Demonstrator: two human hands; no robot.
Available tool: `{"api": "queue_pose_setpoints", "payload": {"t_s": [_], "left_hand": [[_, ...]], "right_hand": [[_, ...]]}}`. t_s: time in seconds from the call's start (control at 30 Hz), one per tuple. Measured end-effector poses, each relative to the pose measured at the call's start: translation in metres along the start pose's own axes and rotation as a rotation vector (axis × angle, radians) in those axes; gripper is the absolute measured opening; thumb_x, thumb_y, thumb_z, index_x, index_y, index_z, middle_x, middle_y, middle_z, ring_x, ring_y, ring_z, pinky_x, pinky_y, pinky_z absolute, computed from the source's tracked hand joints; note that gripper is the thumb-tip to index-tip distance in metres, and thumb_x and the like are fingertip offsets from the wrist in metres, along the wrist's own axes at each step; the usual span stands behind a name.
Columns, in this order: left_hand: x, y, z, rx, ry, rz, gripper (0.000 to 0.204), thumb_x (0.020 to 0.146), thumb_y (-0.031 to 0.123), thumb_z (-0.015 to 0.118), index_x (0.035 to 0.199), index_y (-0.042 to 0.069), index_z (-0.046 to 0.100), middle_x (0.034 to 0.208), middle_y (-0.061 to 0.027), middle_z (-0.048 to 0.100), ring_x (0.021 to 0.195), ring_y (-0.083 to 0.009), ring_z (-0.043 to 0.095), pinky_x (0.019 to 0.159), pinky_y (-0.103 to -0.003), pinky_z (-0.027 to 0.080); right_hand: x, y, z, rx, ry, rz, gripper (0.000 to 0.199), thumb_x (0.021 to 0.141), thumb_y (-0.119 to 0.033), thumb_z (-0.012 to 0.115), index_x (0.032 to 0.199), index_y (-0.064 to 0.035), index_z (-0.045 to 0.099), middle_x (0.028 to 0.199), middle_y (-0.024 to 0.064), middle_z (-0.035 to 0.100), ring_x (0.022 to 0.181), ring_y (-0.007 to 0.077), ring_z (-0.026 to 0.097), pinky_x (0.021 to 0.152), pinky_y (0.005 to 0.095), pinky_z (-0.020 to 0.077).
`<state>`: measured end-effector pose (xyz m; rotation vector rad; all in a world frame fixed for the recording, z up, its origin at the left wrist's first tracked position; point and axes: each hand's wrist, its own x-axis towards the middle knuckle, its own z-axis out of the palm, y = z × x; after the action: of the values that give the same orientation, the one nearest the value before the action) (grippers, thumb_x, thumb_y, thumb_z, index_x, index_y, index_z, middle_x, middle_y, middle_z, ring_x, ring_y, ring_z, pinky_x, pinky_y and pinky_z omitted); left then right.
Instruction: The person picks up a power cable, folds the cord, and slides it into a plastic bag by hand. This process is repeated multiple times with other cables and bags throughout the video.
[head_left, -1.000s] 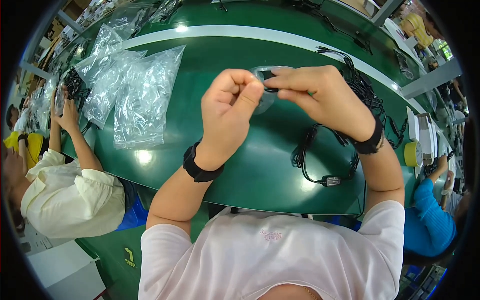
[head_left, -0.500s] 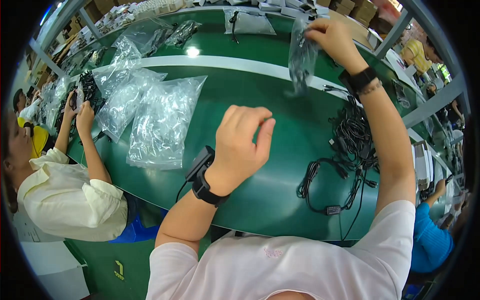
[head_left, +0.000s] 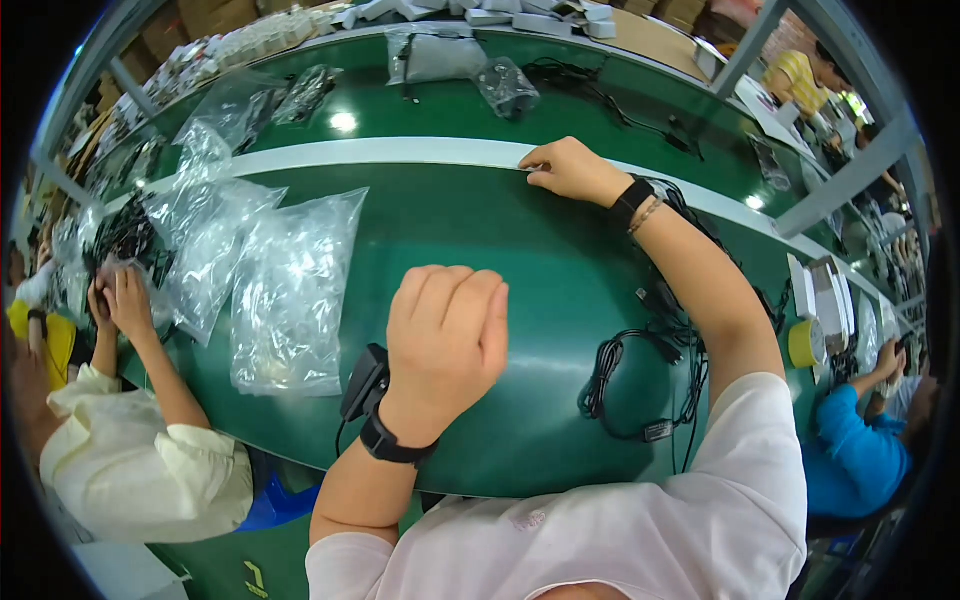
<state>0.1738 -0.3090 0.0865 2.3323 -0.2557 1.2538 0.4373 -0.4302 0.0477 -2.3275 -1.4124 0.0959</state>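
Note:
My left hand point(head_left: 445, 330) hovers above the middle of the green table point(head_left: 520, 250), seen from the back, fingers bent loosely and nothing in it. A small black device point(head_left: 362, 380) lies just under its wrist. My right hand point(head_left: 568, 170) reaches far forward and rests with its fingertips on the white stripe point(head_left: 400, 153), empty. Beyond it, on the far green strip, lies a clear bag with a dark cable inside point(head_left: 506, 86). A coil of black cables point(head_left: 640, 385) lies under my right forearm.
Several clear plastic bags point(head_left: 290, 290) spread over the table's left part. A person in a pale shirt point(head_left: 130, 470) works at the left with bags; a person in blue point(head_left: 850, 450) sits at the right. A yellow tape roll point(head_left: 803, 343) stands at the right edge.
My hands were together at a clear bag; the right hand carried it forward and let it go on the far strip, then dropped onto the white stripe. My left hand stayed over the table.

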Motion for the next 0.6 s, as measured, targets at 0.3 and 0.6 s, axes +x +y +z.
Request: {"api": "queue_pose_setpoints", "payload": {"t_s": [0.3,0.6], "left_hand": [[-0.001,0.011,0.005,-0.025,-0.106,-0.012,0.014,0.070,-0.002,0.063,0.080,0.003,0.055,0.076,-0.0100,0.056,0.068,-0.0281,0.052,0.060,-0.035,0.042],[-0.004,0.003,0.005,-0.015,-0.104,-0.007,0.015,0.068,-0.003,0.063,0.079,0.003,0.055,0.076,-0.0106,0.055,0.069,-0.0278,0.052,0.061,-0.035,0.042]], "right_hand": [[-0.009,0.132,-0.067,-0.331,0.086,0.555,0.063,0.079,-0.025,0.058,0.135,-0.0113,0.031,0.133,0.0193,0.038,0.120,0.0380,0.038,0.100,0.0400,0.0326],[-0.005,0.178,-0.058,-0.328,0.097,0.544,0.040,0.074,-0.040,0.058,0.090,-0.0043,0.065,0.091,0.0181,0.062,0.090,0.0335,0.058,0.082,0.0388,0.0452]]}}
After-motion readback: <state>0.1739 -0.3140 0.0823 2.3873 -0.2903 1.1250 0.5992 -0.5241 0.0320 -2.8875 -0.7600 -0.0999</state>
